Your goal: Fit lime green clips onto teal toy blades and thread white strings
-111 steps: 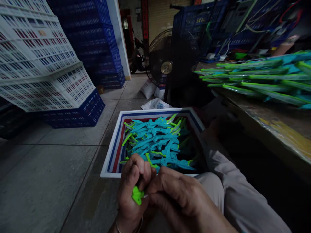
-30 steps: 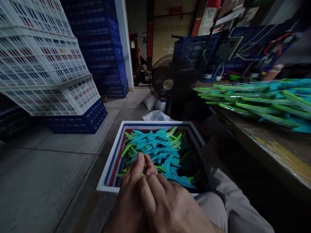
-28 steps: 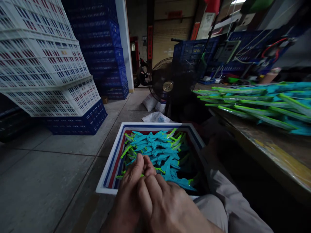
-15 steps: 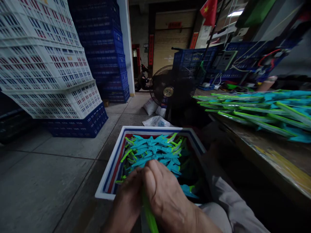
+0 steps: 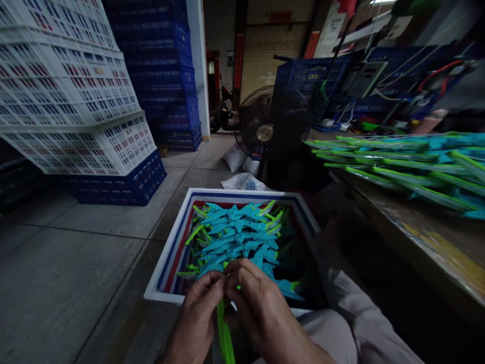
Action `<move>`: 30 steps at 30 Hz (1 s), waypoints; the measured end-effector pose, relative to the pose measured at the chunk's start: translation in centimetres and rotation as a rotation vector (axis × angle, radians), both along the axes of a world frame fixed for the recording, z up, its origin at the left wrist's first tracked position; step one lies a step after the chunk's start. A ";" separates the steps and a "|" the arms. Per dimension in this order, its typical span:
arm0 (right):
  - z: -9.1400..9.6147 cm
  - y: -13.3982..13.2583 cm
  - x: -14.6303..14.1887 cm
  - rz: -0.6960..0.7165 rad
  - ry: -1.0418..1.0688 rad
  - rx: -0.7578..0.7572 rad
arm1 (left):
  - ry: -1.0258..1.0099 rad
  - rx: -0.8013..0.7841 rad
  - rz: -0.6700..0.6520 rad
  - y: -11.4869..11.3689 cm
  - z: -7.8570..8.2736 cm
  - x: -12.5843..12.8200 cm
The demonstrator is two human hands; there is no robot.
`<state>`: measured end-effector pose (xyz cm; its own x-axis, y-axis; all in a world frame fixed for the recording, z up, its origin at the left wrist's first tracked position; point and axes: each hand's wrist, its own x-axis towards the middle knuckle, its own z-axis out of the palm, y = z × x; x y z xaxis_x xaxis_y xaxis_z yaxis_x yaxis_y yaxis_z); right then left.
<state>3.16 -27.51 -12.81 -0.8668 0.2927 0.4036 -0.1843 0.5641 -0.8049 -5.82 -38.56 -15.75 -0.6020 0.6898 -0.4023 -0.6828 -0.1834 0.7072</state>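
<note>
My left hand (image 5: 197, 318) and my right hand (image 5: 261, 316) meet at the bottom centre, fingers pinched together around a long green plastic strip (image 5: 224, 336) that runs down between them. Both hands hover just in front of the near rim of a white bin with red and blue stripes (image 5: 166, 258). The bin holds a heap of several blue and green plastic pieces (image 5: 238, 235). My fingertips hide the upper end of the strip.
A workbench (image 5: 428, 237) on the right carries a stack of long green and blue pieces (image 5: 397, 159). White crates (image 5: 68, 101) and blue crates (image 5: 162, 76) are stacked at the left. A floor fan (image 5: 261, 129) and white sacks (image 5: 242, 177) lie beyond the bin. My grey trouser leg (image 5: 364, 323) lies at lower right.
My hands drew back from over the bin toward me and parted slightly. A long green strip now shows between them, where earlier only a small green piece was held.
</note>
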 end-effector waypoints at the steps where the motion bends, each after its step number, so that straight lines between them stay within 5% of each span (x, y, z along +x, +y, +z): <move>1: -0.1 -0.1 0.1 0.002 0.018 -0.056 | 0.012 0.007 -0.009 0.1 0.0 0.0; 3: 0.0 0.0 0.0 -0.026 0.012 -0.242 | 0.041 0.009 -0.037 0.3 0.3 0.0; 8: -0.1 0.6 -0.9 0.007 -0.100 -1.009 | 0.099 -0.001 -0.044 0.8 1.0 -0.1; 14: -1.6 0.9 -1.4 -0.048 -0.159 -1.377 | 0.106 0.019 -0.104 1.0 1.0 -0.2; 24: -2.6 -1.0 -1.9 -0.214 -0.056 -1.457 | 0.364 -0.111 -0.065 0.9 -1.0 0.8; 30: -1.5 1.2 -0.7 -0.086 -0.159 -1.285 | 0.278 -0.048 -0.087 1.1 -0.1 0.9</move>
<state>2.51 -26.26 -14.29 -0.8382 0.4482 -0.3106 -0.0396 -0.6181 -0.7851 -4.90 -37.46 -15.87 -0.6329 0.7280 -0.2634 -0.4731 -0.0943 0.8759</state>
